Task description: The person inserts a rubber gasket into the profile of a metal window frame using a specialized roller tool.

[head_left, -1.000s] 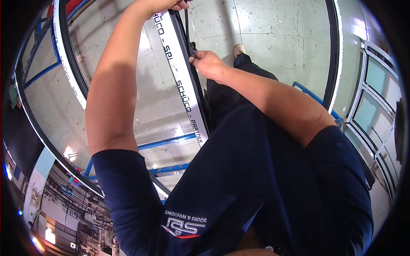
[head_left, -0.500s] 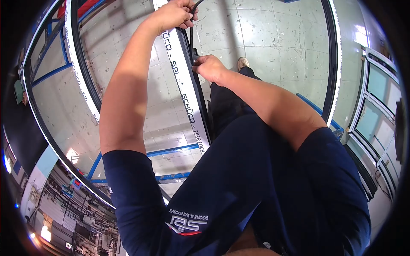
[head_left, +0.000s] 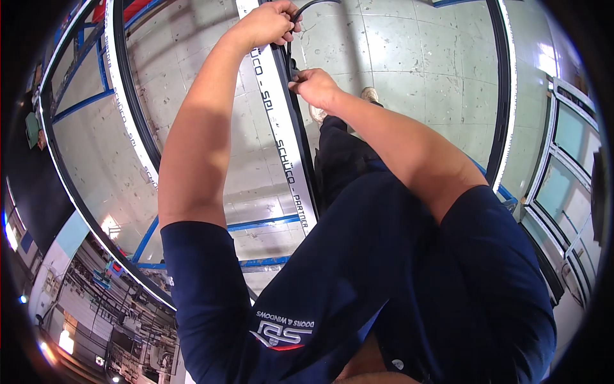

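Item: black rubber gasket [head_left: 306, 8], a thin cord looping in from twelve o'clock and running down into the dark channel of the central frame bar [head_left: 281, 137], the white-filmed aluminium profile printed with lettering.

Left hand [head_left: 267, 24]: closed round the gasket at the top of the bar, feeding it.

Right hand [head_left: 314, 86]: just below at one o'clock, fingers pinched on the gasket where it meets the groove; the exact contact is partly hidden, so it probably presses rather than pulls.

Surround: outer window frame [head_left: 121, 96] at ten o'clock, tiled floor [head_left: 409, 57] beneath, blue trestle rail [head_left: 256, 224] at six.

Handling note: best done by keeping slack above, seating the gasket square in the channel without stretching, thumb following close behind the feed.
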`<action>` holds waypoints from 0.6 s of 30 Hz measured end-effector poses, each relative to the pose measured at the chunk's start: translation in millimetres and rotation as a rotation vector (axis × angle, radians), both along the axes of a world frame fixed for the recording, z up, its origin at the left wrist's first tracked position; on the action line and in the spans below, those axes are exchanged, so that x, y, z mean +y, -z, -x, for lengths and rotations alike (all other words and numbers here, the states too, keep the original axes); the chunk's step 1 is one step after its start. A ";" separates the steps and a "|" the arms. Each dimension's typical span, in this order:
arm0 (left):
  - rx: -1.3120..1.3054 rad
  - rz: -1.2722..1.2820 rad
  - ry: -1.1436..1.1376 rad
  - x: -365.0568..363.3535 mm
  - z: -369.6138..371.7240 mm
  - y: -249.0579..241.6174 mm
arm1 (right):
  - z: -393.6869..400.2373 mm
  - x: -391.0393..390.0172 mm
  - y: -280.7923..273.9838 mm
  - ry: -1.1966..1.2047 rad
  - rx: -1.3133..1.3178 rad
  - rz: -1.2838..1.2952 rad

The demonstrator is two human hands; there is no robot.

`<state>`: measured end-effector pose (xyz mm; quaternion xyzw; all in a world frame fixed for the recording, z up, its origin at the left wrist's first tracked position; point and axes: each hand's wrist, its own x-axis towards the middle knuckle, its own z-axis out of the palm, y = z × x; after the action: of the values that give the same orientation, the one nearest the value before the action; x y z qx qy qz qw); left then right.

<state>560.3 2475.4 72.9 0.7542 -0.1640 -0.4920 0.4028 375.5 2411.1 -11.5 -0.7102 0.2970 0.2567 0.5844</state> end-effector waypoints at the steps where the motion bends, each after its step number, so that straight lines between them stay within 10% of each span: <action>1: 0.002 0.007 -0.019 1.3 0.8 2.0 | 1.2 1.0 -0.4 0.000 0.000 -0.004; 18: -0.119 0.055 0.021 11.8 7.4 14.4 | -30.9 -5.7 -9.9 0.159 0.087 -0.143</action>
<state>552.9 2487.2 58.5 0.7689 -0.2090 -0.4458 0.4078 406.4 2405.4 -1.6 -0.6291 0.3586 0.2606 0.6386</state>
